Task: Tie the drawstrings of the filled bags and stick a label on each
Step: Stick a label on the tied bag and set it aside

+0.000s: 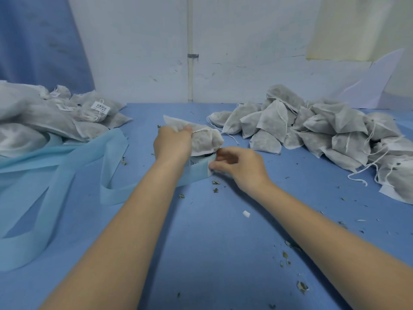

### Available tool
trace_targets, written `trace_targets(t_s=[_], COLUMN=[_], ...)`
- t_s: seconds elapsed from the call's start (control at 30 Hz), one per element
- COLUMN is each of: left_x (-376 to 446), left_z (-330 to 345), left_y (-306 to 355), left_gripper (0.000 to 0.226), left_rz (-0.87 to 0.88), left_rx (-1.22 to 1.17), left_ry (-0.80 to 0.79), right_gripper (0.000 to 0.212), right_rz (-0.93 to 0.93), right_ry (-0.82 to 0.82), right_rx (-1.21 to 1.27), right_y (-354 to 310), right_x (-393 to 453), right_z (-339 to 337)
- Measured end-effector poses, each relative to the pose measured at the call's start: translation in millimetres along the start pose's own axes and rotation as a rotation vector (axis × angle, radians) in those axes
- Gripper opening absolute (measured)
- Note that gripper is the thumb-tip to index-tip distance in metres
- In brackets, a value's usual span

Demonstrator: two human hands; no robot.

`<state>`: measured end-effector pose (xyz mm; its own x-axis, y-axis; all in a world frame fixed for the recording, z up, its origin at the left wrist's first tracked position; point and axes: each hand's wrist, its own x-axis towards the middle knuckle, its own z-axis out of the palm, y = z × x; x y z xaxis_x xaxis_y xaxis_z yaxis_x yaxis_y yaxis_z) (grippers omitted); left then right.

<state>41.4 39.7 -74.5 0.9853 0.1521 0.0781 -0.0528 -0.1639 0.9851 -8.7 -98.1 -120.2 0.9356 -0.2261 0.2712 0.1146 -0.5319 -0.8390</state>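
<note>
Here, at the table's [223,242] centre, a filled bag [204,139] sits gripped at its neck by the left hand [173,145], fingers curled round the gathered cloth and drawstring [202,130]. Just near of it, the right hand [238,167] pinches the edge of a label on the roll [199,170] of pale blue backing tape. Labelled bags [98,108] pile at far left; an unlabelled heap [312,130] lies right. Leaf crumbs [286,257] dot the blue surface.
</note>
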Motion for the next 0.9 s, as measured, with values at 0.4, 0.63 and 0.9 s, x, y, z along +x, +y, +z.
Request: trace_targets(t_s=[0.4,0.63,0.9], left_x=[0,-1,-1], left_z=[1,0,4], left_y=[-1,-1,-2], left_gripper=[0.033,0.027,0.035], left_rz=[-0.01,-0.004,0.018], left_rx=[0.041,0.052,0.11], left_ry=[-0.002,-0.002,0.004], right_gripper=[0.017,0.026,0.021], right_rz=[-0.059,-0.045,-0.053], right_ry=[0.096,-0.043,0.037], right_rx=[0.001,0.01,-0.022], right_y=[5,2,4], right_x=[1,9,9], right_z=[5,-9,-9])
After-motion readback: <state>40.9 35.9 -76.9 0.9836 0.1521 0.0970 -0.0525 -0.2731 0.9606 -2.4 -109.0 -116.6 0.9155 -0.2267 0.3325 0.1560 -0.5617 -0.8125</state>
